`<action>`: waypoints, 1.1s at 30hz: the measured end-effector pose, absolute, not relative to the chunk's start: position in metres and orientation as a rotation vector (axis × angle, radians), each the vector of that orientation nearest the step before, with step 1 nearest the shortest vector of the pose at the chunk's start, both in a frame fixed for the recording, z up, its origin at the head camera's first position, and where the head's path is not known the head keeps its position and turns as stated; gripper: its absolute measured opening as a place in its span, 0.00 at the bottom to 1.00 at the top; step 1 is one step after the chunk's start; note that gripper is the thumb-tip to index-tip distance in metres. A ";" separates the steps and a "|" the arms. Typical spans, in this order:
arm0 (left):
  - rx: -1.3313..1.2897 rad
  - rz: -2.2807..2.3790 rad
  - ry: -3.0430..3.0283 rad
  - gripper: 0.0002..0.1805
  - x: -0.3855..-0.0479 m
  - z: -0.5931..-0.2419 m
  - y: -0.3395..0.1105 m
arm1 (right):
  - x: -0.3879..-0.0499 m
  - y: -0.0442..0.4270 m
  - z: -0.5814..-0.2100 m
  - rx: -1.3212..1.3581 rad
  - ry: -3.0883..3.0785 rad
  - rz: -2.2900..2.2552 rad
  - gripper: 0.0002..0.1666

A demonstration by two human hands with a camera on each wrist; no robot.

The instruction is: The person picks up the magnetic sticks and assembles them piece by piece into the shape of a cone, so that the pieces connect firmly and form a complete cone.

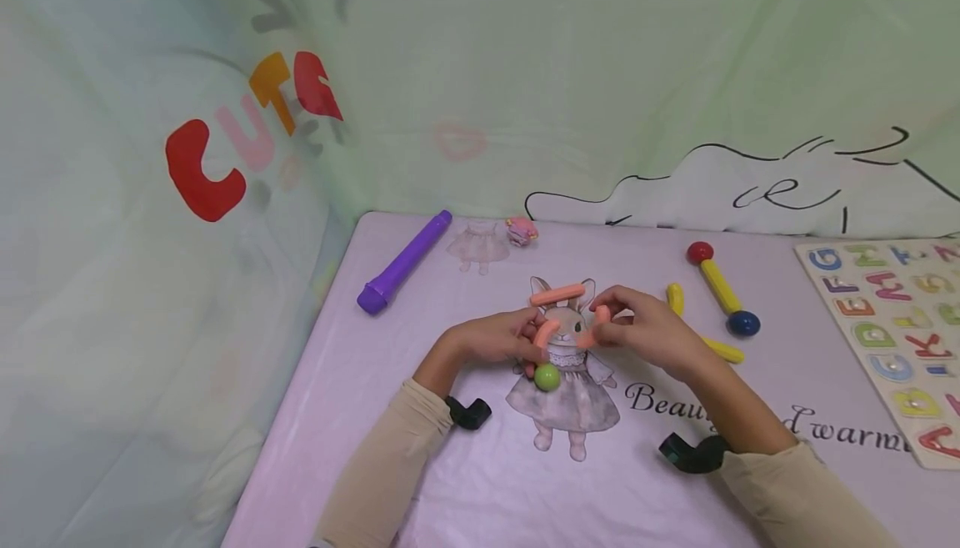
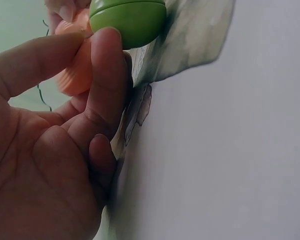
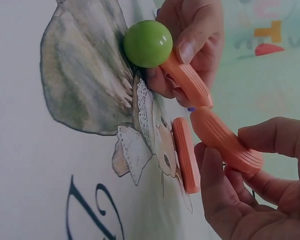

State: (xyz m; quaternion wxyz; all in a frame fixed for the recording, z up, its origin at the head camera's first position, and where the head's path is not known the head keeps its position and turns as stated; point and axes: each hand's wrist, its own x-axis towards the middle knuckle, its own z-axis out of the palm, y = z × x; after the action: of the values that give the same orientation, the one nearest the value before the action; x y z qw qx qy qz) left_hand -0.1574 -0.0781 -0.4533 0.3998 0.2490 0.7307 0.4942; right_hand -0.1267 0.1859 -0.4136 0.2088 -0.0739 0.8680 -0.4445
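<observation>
My left hand (image 1: 501,338) pinches a curved orange stick (image 3: 190,85) between thumb and fingers. A glossy green ball (image 1: 547,377) sits at the lower end of that stick. Facing it, my right hand (image 1: 651,333) holds a second curved orange stick (image 3: 227,142) by its outer part. In the right wrist view the free ends of the two curved sticks come very close; whether they touch I cannot tell. A straight orange stick (image 1: 557,294) lies on the printed rabbit's ears, just beyond both hands.
Right of my right hand lie yellow sticks (image 1: 722,349), and a yellow bar (image 1: 720,285) joining a red ball and a blue ball. An alphabet board (image 1: 862,356) lies at the far right. A purple stick-like toy (image 1: 405,263) and a small pink object (image 1: 522,231) lie near the back.
</observation>
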 end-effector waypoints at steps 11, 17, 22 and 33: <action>0.789 1.517 1.599 0.53 -0.161 -0.460 -0.074 | -0.124 0.187 -0.423 -0.181 2.346 -1.229 0.29; 0.776 1.549 1.591 0.50 -0.161 -0.460 -0.073 | -0.121 0.185 -0.428 -0.174 2.323 -1.245 0.27; 0.769 1.552 1.593 0.44 -0.161 -0.461 -0.073 | -0.119 0.183 -0.430 -0.156 2.265 -1.283 0.25; 0.774 1.528 1.621 0.45 -0.161 -0.459 -0.074 | -0.119 0.182 -0.432 -0.107 2.194 -1.344 0.25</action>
State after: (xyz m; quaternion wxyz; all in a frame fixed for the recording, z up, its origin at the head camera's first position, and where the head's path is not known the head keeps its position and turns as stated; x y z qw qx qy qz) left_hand -0.1609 -0.0741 -0.4593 0.3815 0.3031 0.6354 0.5989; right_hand -0.1194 0.1816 -0.4322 0.2792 -0.0400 0.8181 -0.5012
